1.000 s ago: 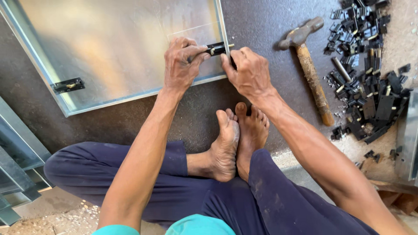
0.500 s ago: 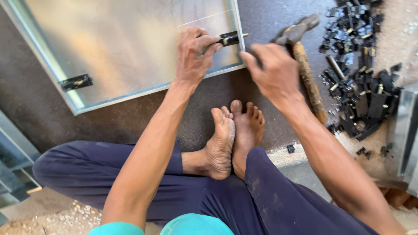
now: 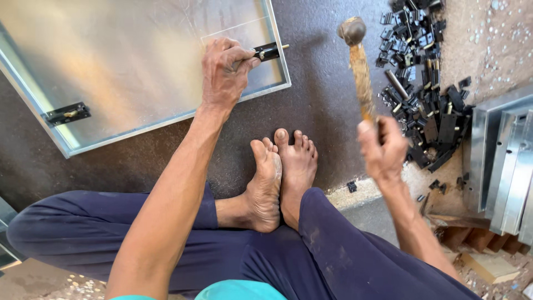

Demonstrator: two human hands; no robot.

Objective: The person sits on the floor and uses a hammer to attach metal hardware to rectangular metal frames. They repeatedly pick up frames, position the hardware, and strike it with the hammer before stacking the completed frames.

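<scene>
I sit on the floor with a shiny metal panel (image 3: 127, 66) lying in front of me. My left hand (image 3: 225, 69) presses a small black latch (image 3: 269, 51) against the panel's right edge. My right hand (image 3: 383, 147) grips the wooden handle of a hammer (image 3: 360, 66), lifted above the dark mat with its head pointing away from me. A second black latch (image 3: 66, 113) sits fixed on the panel's near left edge.
A heap of several black latches and bolts (image 3: 425, 83) lies at the right on the dark mat (image 3: 322, 111). Stacked metal channels (image 3: 508, 161) lie at the far right. My bare feet (image 3: 283, 172) rest together just below the panel.
My right hand left the latch, moved right to the hammer lying on the mat, and has lifted it. My left hand stays on the latch.
</scene>
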